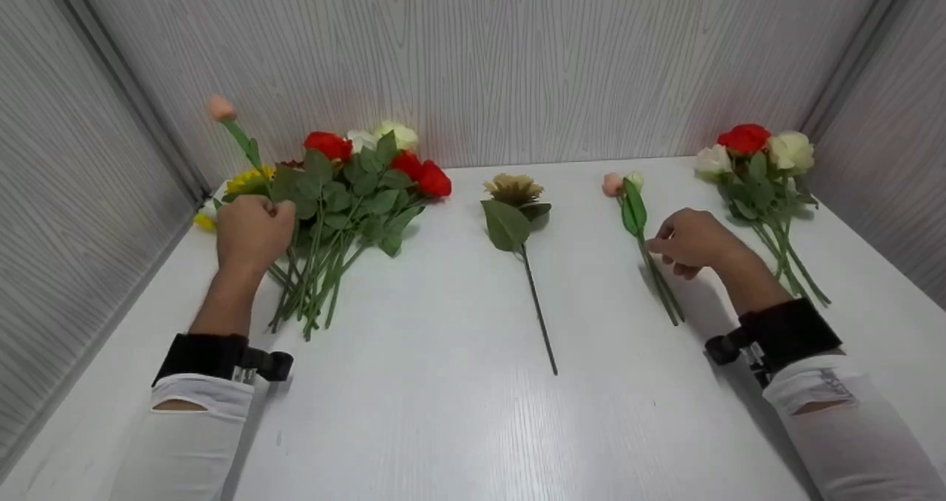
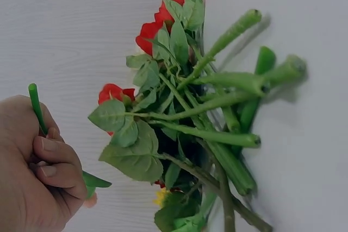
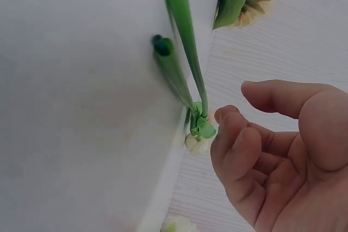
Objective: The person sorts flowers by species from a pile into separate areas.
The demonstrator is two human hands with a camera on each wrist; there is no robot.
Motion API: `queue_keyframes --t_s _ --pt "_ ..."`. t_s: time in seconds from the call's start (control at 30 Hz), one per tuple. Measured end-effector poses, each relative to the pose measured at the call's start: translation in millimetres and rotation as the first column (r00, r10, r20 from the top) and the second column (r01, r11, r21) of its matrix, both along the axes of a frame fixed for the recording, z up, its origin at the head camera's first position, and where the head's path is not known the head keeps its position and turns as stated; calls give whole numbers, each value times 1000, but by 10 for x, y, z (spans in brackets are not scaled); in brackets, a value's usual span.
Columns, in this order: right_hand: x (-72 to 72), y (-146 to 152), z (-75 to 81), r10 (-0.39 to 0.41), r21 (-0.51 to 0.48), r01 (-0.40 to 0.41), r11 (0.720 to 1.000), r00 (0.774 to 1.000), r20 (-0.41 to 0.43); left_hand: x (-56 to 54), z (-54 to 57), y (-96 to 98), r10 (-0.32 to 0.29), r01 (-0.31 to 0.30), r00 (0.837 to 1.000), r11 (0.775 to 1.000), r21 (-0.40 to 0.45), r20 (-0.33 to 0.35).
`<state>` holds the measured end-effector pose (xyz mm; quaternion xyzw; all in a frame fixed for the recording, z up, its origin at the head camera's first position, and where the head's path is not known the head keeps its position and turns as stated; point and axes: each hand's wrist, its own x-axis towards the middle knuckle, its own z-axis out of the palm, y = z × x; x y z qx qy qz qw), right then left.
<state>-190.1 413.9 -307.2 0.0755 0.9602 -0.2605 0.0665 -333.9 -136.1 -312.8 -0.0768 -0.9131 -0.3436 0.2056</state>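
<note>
My left hand [image 1: 255, 231] grips the green stem of a pink tulip [image 1: 221, 108], its bloom standing up above the fist. In the left wrist view the cut end of that stem [image 2: 36, 107] pokes out past the curled fingers. Just right of this hand lies a pile of mixed flowers [image 1: 355, 198] with red and white roses, a yellow bloom and crossed stems. My right hand [image 1: 695, 241], fingers loosely bent and holding nothing, hovers beside two tulips [image 1: 634, 213], one pink and one pale, lying together. In the right wrist view a gap shows between thumb and fingers.
A single beige flower [image 1: 514, 191] with a long dark stem lies mid-table. At the far right rests a bunch of roses [image 1: 757, 161], red, white and cream. Wood-grain panels [image 1: 502, 65] wall the white table [image 1: 443, 412] at the back and sides.
</note>
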Motion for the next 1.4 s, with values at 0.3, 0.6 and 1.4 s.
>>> queue_keyframes --t_s 0.3,0.6,1.4 --pt "-15 -152 95 -85 -222 47 974 983 -162 260 170 347 -124 130 974 991 17 -190" --pt "6 -378 217 -123 -435 -11 900 952 -279 505 225 647 -240 250 929 968 0 -281" --pt "436 -1112 519 156 -614 -437 657 876 -457 1219 316 1212 -569 504 702 822 -266 -428"
